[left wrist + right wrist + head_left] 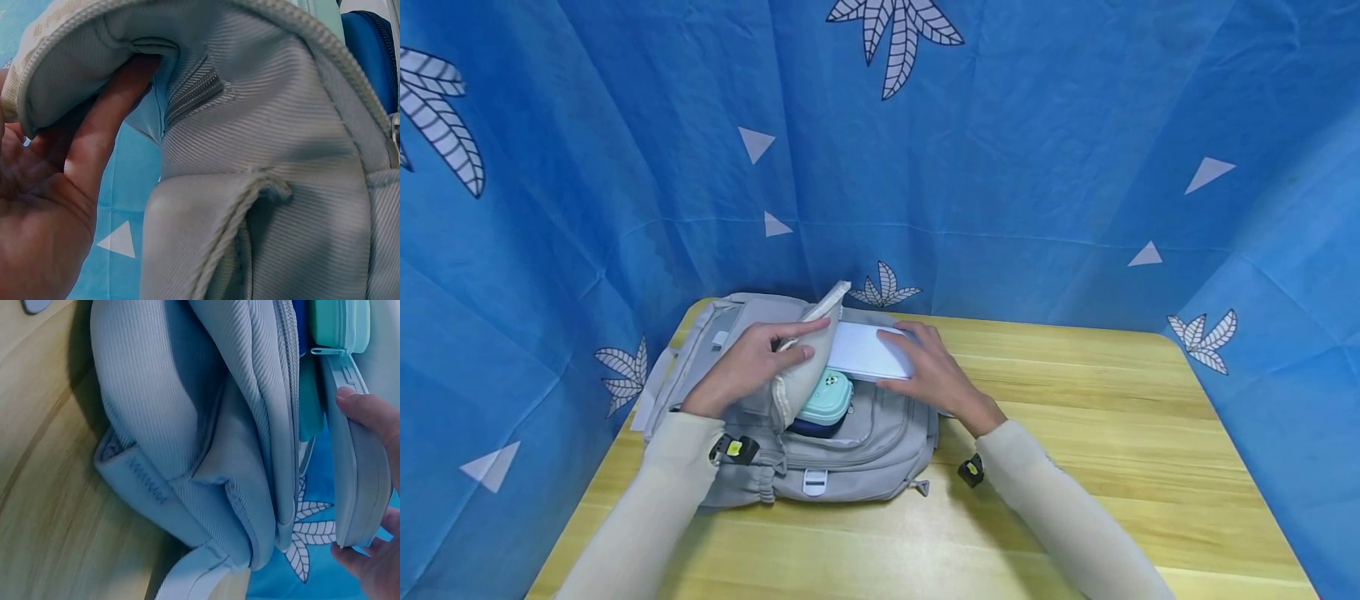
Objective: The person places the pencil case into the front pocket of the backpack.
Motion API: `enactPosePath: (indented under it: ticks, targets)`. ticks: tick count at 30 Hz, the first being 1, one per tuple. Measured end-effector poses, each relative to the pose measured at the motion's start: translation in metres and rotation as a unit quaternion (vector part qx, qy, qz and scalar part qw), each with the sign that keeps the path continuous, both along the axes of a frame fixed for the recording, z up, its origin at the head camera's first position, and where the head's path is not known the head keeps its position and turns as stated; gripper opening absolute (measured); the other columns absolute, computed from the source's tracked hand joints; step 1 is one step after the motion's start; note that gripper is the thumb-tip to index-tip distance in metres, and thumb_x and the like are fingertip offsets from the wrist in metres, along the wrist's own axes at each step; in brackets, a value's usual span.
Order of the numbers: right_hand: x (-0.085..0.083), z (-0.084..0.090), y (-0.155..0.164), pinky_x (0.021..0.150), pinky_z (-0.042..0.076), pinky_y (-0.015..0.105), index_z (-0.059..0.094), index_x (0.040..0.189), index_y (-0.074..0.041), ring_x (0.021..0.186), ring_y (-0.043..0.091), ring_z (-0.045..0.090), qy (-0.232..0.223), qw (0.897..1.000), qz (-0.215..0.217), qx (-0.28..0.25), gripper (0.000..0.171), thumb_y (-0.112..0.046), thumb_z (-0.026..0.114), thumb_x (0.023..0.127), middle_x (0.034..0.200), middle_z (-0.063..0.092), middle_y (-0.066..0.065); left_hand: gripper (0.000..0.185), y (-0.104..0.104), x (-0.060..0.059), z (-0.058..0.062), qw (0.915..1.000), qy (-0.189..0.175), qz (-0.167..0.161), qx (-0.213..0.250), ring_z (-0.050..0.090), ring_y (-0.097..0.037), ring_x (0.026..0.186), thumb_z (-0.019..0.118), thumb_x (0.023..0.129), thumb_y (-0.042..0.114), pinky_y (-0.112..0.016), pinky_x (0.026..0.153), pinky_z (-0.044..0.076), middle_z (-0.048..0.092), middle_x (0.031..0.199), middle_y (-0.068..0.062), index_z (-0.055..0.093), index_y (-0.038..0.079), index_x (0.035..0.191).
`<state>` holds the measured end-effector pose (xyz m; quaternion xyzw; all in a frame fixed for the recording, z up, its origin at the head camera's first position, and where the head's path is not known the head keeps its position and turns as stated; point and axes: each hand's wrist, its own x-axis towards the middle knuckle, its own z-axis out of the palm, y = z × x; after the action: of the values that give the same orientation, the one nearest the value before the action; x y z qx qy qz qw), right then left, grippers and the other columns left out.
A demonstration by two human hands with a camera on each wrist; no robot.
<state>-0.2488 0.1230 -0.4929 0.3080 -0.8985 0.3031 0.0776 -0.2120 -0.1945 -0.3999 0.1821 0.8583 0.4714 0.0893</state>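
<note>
Bag: my grey backpack [850, 454] lies flat at the lower middle of the head view, on the wooden table [1075, 467]; its main flap [808, 367] is lifted.
Left hand: my left hand [745, 367] pinches the flap's edge and holds it up; I'd keep the mouth wide.
Right hand: my right hand [928, 371] grips the white flat case [868, 352] at the opening, thumb under, fingers on top.
Inside: a teal pouch [827, 398] sits just left of the case; I'd slide the case level alongside it, clear of the zipper.
</note>
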Motion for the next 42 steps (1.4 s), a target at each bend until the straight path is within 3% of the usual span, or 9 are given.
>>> enactPosePath:
  ticks: [6,7,15,16,22,27,31,33,42]
  targets:
    - [-0.008,-0.012,-0.004,0.112,0.048,0.058,0.058,0.159,-0.019,0.143,0.041,0.046,0.021,1.000,0.008,-0.005,0.082,-0.057,0.085,0.091,0.160,0.050,0.017,0.046,0.002,0.001,0.002,1.0000,0.001,0.003,-0.006,0.061,-0.028,0.126,0.067,0.110,0.018,-0.034,0.096,0.052,0.058,0.162,-0.014,0.063,0.023,0.155]
    - [-0.004,-0.005,-0.006,0.112,0.048,0.059,0.059,0.158,-0.018,0.143,0.042,0.046,0.017,1.000,0.008,-0.004,0.083,-0.055,0.086,0.090,0.160,0.050,0.018,0.046,0.002,0.001,0.001,1.0000,0.002,0.003,-0.007,0.061,-0.028,0.126,0.067,0.110,0.018,-0.034,0.096,0.052,0.057,0.162,-0.014,0.063,0.023,0.155]
    - [-0.005,0.003,-0.019,0.111,0.049,0.063,0.057,0.159,-0.017,0.145,0.042,0.045,-0.001,1.000,0.006,0.008,0.081,-0.052,0.086,0.092,0.163,0.048,0.020,0.046,0.002,-0.001,0.000,1.0000,-0.001,-0.003,0.007,0.060,-0.027,0.127,0.067,0.110,0.016,-0.024,0.094,0.051,0.055,0.164,-0.014,0.063,0.022,0.155]
    - [-0.002,0.009,-0.023,0.109,0.049,0.065,0.058,0.158,-0.014,0.144,0.044,0.046,-0.006,1.000,0.004,0.012,0.080,-0.046,0.088,0.091,0.162,0.048,0.023,0.046,0.001,-0.001,0.000,1.0000,-0.001,-0.003,0.008,0.060,-0.027,0.127,0.067,0.110,0.016,-0.024,0.094,0.051,0.055,0.164,-0.014,0.063,0.022,0.155]
    - [-0.003,0.006,-0.031,0.115,0.046,0.063,0.056,0.159,-0.011,0.146,0.045,0.044,-0.027,0.999,-0.001,0.024,0.081,-0.039,0.089,0.091,0.165,0.043,0.025,0.046,0.001,-0.001,-0.001,0.9999,-0.001,-0.006,0.012,0.060,-0.028,0.129,0.067,0.110,0.016,-0.025,0.093,0.052,0.055,0.163,-0.015,0.063,0.021,0.155]
    - [-0.016,-0.020,-0.027,0.118,0.043,0.064,0.055,0.162,-0.018,0.150,0.042,0.040,-0.036,0.999,0.007,-0.009,0.085,-0.049,0.088,0.090,0.170,0.040,0.019,0.046,0.001,0.000,-0.002,1.0000,-0.001,-0.005,0.008,0.062,-0.029,0.124,0.067,0.110,0.019,-0.028,0.091,0.053,0.057,0.162,-0.016,0.062,0.022,0.156]
    - [-0.032,-0.050,-0.019,0.119,0.041,0.065,0.049,0.165,-0.027,0.155,0.039,0.036,-0.021,1.000,0.015,-0.014,0.090,-0.060,0.084,0.089,0.174,0.037,0.011,0.046,0.000,0.000,-0.003,1.0000,0.001,-0.003,0.004,0.062,-0.028,0.121,0.067,0.110,0.021,-0.029,0.091,0.053,0.058,0.161,-0.016,0.062,0.023,0.156]
    - [-0.033,-0.056,-0.015,0.118,0.043,0.064,0.047,0.166,-0.029,0.155,0.039,0.036,-0.009,1.000,0.019,-0.010,0.091,-0.064,0.082,0.090,0.175,0.036,0.009,0.046,0.000,0.000,-0.002,1.0000,0.002,-0.001,0.003,0.062,-0.029,0.121,0.067,0.110,0.021,-0.029,0.091,0.053,0.058,0.161,-0.016,0.062,0.022,0.156]
    - [-0.004,-0.027,0.003,0.120,0.040,0.067,0.052,0.164,-0.022,0.156,0.045,0.038,-0.030,0.997,0.031,-0.057,0.082,-0.054,0.082,0.094,0.172,0.038,0.017,0.046,0.001,0.000,-0.001,1.0000,-0.003,0.006,0.002,0.061,-0.029,0.129,0.068,0.110,0.020,-0.029,0.092,0.054,0.055,0.163,-0.017,0.063,0.023,0.155]
